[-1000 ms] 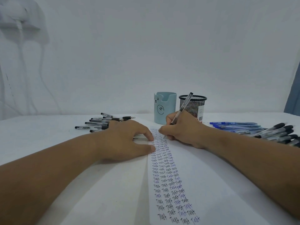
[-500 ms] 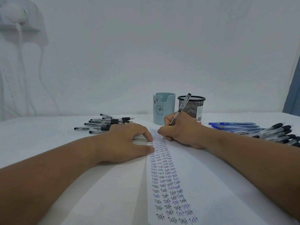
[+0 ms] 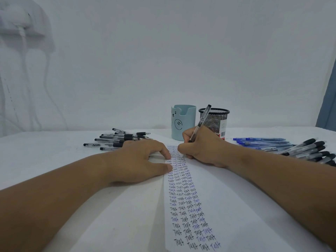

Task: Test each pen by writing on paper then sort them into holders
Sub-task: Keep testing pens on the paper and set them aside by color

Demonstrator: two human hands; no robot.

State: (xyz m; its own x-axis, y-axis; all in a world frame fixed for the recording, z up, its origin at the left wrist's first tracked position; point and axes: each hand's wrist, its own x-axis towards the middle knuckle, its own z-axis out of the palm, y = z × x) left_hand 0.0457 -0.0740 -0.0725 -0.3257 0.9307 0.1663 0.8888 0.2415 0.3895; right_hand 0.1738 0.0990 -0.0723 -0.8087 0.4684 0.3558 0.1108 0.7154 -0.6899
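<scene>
Paper (image 3: pixel 227 206) nearest, columns of "Test" written down its left side. Left hand (image 3: pixel 140 160) flat, fingers loosely spread, pressing paper's left edge. Right hand (image 3: pixel 201 148) just right of it, gripping clear pen (image 3: pixel 200 122), tip hidden at paper's far end. Behind paper: blue holder (image 3: pixel 182 122), mesh holder (image 3: pixel 215 122). Black pens (image 3: pixel 118 139) left of paper; blue and black pens (image 3: pixel 283 146) right.

a plain white wall (image 3: pixel 181 51) fills the upper frame. at upper left a white wall fixture (image 3: pixel 16 20) has pale cords (image 3: pixel 24 51) hanging down. a blue-grey curtain edge (image 3: pixel 328 99) shows at far right. a white table (image 3: pixel 36 153) spans the lower frame.
</scene>
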